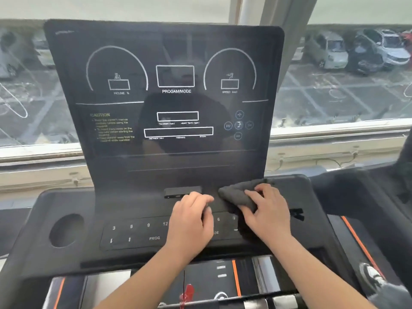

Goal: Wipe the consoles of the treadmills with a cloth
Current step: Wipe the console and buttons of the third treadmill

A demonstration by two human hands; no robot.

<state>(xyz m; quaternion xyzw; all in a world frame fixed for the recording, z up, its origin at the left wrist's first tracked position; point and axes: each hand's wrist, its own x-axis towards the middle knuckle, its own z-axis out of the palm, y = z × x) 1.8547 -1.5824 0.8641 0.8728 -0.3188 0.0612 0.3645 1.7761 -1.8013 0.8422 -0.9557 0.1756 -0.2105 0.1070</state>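
A person's right hand (269, 208) presses a dark grey cloth (236, 195), fingers spread flat, onto the treadmill console (133, 175), right of centre where the upright display panel (174, 97) meets the keypad (138, 233). The left hand (194, 215) rests just beside the cloth on the keypad, fingers relaxed and close together.
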